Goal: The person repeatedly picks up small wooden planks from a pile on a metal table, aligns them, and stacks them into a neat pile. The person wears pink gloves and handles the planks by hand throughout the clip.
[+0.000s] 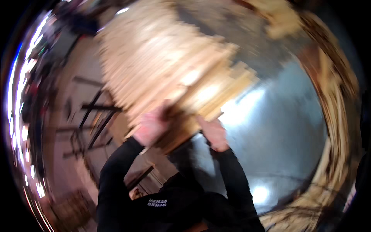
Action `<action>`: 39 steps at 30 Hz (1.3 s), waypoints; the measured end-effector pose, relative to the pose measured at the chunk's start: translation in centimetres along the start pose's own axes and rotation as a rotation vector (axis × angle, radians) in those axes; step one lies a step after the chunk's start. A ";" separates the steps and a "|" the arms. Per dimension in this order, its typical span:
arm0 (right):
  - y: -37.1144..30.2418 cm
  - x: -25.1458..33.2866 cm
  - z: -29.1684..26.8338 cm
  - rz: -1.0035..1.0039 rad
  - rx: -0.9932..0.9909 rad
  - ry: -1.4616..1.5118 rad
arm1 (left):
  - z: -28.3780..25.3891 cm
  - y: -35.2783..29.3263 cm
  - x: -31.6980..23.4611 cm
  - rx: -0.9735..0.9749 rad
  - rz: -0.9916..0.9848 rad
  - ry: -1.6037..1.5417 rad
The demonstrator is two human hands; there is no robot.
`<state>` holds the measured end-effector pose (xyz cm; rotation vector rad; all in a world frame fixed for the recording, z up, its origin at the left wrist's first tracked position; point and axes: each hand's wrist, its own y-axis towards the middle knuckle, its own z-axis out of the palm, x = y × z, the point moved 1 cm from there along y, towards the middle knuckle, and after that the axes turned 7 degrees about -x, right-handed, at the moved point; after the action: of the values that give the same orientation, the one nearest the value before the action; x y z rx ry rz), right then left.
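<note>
Many pale wooden strips (147, 58) lie side by side in a wide layer, their ends uneven. Closer to me a group of yellower wooden strips (210, 92) lies along the layer's right edge, with a dark shadow between the two. My left hand (152, 125) is closed at the near left side of this group, its fingers blurred and partly in shadow. Around the near right edge of the same strips my right hand (214, 133) is closed, thumb over the top. Motion blur hides the exact number of strips between my hands.
A shiny grey metal surface (278, 127) extends to the right under the strips. Long strips of wood (336, 120) line its curved-looking right edge, and more pale wood (280, 19) sits at the far right. Dark metal frames (96, 112) stand on the floor at left.
</note>
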<state>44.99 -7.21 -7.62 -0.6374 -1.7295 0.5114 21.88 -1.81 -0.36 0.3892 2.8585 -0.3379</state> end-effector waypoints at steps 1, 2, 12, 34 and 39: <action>-0.4 -1.4 -0.6 -0.108 0.013 0.001 | 1.2 -0.1 1.1 -0.029 0.044 -0.045; -1.2 -2.5 -0.8 -0.312 -0.005 -0.108 | 1.9 -0.8 2.1 -0.068 0.067 -0.082; -25.9 -24.2 -35.3 0.425 -1.495 -0.896 | -1.1 -7.8 -12.6 -0.405 0.055 -0.665; -35.6 -37.8 -66.4 0.481 -1.639 -0.085 | 32.1 -29.9 -55.3 1.007 -0.146 -1.161; -29.0 -38.1 -62.8 0.364 -1.665 -0.013 | 28.7 -27.5 -54.5 0.775 -0.196 -0.818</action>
<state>108.73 -53.51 -2.02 -2.0821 -1.7529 -0.8822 70.75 -47.71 -7.89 0.0495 1.8715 -1.2994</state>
